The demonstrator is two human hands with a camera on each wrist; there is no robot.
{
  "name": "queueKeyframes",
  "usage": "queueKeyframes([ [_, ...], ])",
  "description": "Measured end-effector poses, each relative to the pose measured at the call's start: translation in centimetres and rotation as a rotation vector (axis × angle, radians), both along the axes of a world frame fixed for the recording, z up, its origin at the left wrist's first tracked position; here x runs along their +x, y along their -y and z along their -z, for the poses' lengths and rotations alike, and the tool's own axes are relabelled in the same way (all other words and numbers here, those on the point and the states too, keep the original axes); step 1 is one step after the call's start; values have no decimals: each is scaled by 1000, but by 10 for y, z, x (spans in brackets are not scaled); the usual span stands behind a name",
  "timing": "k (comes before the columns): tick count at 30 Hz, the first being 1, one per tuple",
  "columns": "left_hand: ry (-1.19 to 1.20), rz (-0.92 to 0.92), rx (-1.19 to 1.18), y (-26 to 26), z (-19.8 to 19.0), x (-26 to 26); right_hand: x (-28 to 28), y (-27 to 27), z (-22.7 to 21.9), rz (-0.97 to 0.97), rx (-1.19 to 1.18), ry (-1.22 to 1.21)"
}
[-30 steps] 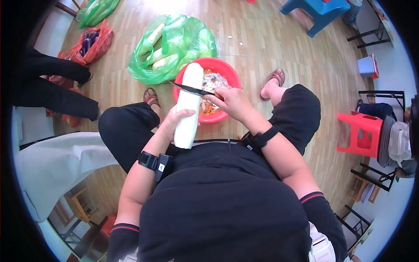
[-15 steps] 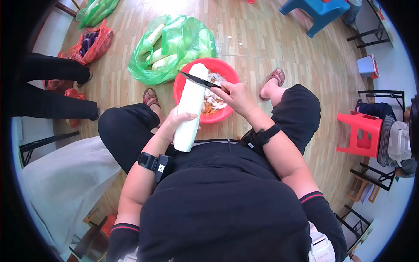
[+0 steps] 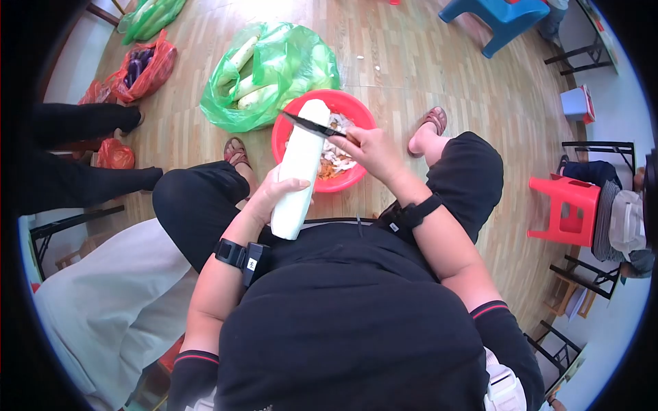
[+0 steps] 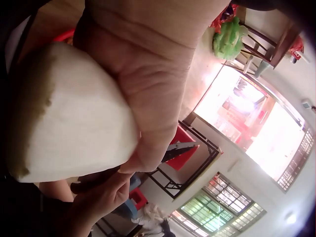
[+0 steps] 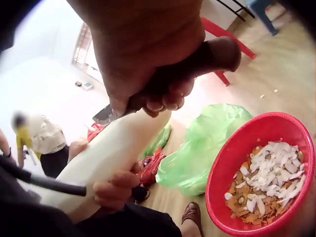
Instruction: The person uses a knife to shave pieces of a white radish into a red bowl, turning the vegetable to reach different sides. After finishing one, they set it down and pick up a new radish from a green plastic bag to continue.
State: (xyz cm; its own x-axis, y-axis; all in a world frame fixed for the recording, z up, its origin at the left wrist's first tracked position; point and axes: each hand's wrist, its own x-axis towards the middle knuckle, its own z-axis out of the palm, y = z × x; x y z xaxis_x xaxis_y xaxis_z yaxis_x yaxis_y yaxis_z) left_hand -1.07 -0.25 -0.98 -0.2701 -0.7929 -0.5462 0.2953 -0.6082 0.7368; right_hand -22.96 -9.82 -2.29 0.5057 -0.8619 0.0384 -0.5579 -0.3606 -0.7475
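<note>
A long, peeled white radish (image 3: 300,161) lies slantwise over my lap, its far end above a red basin (image 3: 366,118). My left hand (image 3: 275,194) grips the lower half, with the thumb across the top and fingers underneath. In my right hand (image 3: 375,154) is a knife (image 3: 310,125) with a dark blade and brown handle (image 5: 217,57). The blade crosses the radish near its far end. White shavings (image 5: 276,165) and orange-brown peelings (image 5: 252,215) lie in the basin. The left wrist view shows the radish's blunt near end, browned along one side.
Beyond the basin stands a green plastic bag (image 3: 219,103) of long pale radishes. A red bag of eggplants (image 3: 137,67) lies farther left. Someone in dark trousers (image 3: 89,181) stands at the left, near grey cloth (image 3: 116,274). Blue (image 3: 504,20) and red (image 3: 565,209) stools stand to the right.
The knife has shifted toward the far end of the radish and then stayed nearly still. The radish has tilted slightly. On the left, the dark-trousered legs and the grey cloth have moved.
</note>
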Motion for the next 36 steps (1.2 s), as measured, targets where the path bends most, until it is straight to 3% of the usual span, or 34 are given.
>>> queueKeyframes([
  [4,-26,12,25,1,0,1,-3,1,-8,50,-37,-111],
  [12,-34,5,24,0,0,1,10,-16,-24,-132,-4,6],
  [14,-35,24,24,0,1,3,6,-9,-16,-54,-86,-37],
  [20,-83,29,43,-1,2,2,-10,13,-4,221,-24,-7],
  [30,-37,41,38,1,-1,2,3,-6,-14,-6,-16,-133],
  [36,18,30,33,0,-4,2,-8,12,-7,235,-29,-6],
])
